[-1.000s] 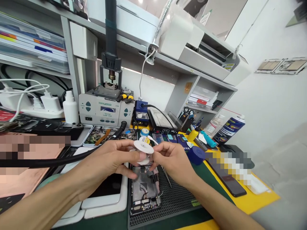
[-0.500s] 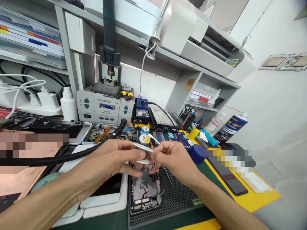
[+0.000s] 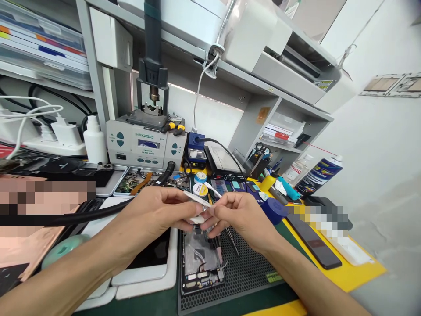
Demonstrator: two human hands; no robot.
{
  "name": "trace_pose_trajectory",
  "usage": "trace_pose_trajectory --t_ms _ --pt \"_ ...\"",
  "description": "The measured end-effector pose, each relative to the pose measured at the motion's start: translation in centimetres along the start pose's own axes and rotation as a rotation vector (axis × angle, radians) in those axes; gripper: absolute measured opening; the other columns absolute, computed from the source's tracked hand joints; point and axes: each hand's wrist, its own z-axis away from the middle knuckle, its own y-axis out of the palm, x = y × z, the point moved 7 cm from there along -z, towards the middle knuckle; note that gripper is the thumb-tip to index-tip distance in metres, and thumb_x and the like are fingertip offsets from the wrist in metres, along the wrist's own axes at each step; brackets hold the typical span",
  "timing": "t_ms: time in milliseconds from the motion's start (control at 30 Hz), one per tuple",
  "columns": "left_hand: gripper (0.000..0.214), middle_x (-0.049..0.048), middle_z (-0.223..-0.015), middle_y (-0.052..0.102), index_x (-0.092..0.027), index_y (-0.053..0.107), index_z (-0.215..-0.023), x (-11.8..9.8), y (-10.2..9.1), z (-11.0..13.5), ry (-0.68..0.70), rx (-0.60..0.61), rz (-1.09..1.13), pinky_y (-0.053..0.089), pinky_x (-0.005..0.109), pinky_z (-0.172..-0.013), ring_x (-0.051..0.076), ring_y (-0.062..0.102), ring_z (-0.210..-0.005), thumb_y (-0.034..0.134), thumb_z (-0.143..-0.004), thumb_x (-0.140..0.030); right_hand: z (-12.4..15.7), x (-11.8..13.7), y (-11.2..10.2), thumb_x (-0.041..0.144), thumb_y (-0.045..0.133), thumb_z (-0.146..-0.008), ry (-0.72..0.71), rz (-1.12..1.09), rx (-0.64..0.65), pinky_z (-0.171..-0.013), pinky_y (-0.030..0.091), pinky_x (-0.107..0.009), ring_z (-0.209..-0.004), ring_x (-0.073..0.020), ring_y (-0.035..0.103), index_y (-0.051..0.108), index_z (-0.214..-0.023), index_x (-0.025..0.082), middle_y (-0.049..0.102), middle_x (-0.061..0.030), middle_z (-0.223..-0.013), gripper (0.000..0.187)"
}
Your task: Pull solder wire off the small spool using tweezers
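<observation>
My left hand (image 3: 154,215) pinches a small white spool (image 3: 196,206) between thumb and fingers, above the workbench. My right hand (image 3: 235,217) meets it from the right, its fingertips closed on the spool's near edge. The spool is seen almost edge-on, with its flat disc tilted. Directly below both hands lies an opened phone (image 3: 202,256) with its insides showing, on a black ribbed mat (image 3: 245,272). A thin metal tool (image 3: 232,239) lies on the mat beside the phone.
A white tablet (image 3: 144,272) lies left of the phone, crossed by a black hose (image 3: 98,213). Behind stand a hot-air station (image 3: 144,147), a white bottle (image 3: 95,142), a blue cap (image 3: 274,210), a spray can (image 3: 317,175) and a dark phone (image 3: 314,241) on the yellow mat.
The white spool has tipped from showing its flat round face to nearly edge-on. Both hands stay together on it and have drifted slightly right.
</observation>
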Motion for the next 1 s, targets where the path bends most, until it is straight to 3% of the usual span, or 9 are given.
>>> trace_pose_trajectory --t_ms 400,667,733,833,1000 --pt "0.031 0.0077 -0.097 0.077 -0.02 0.079 -0.09 -0.4 -0.9 0.2 -0.023 -0.093 -0.021 0.056 0.043 -0.091 0.031 0.069 -0.099 0.08 -0.077 -0.048 -0.2 0.4 -0.8 0.027 0.079 -0.079 0.015 -0.025 0.104 -0.056 0.066 -0.028 -0.07 -0.0227 0.079 0.073 -0.075 0.01 0.079 -0.011 -0.081 0.018" --pt "0.033 0.0066 -0.087 0.072 -0.02 0.077 -0.082 -1.3 -1.1 0.4 0.06 -0.102 -0.014 0.054 0.04 -0.089 0.03 0.067 -0.094 0.076 -0.077 -0.052 -0.7 0.9 -2.0 0.035 0.082 -0.08 0.0 0.012 0.106 -0.055 0.063 -0.031 -0.071 -0.0236 0.078 0.069 -0.077 0.011 0.077 -0.0086 -0.079 0.028" --pt "0.035 0.0065 -0.092 0.073 -0.02 0.078 -0.088 -1.4 -1.7 0.3 0.065 -0.122 0.01 0.055 0.04 -0.089 0.03 0.068 -0.096 0.075 -0.077 -0.053 -1.1 0.9 -3.0 0.035 0.078 -0.087 -0.001 0.068 0.088 -0.059 0.062 -0.031 -0.074 -0.0212 0.076 0.068 -0.083 0.011 0.075 -0.0064 -0.083 0.026" --pt "0.036 0.0058 -0.092 0.074 -0.021 0.078 -0.09 -1.7 -2.2 0.2 0.064 -0.141 0.006 0.055 0.038 -0.086 0.029 0.069 -0.095 0.074 -0.077 -0.055 -1.9 1.0 -5.2 0.034 0.064 -0.1 0.0 0.196 0.006 -0.072 0.061 -0.034 -0.083 -0.0181 0.071 0.067 -0.111 0.014 0.071 -0.0057 -0.103 0.023" --pt "0.031 0.0052 -0.085 0.075 -0.021 0.077 -0.081 -2.6 -1.8 1.0 0.069 -0.143 -0.118 0.047 0.036 -0.077 0.028 0.068 -0.084 0.072 -0.077 -0.051 -2.9 0.8 -7.8 0.035 0.063 -0.101 0.044 0.451 -0.121 -0.086 0.06 -0.044 -0.102 -0.024 0.068 0.062 -0.127 0.016 0.066 -0.0097 -0.124 0.032"
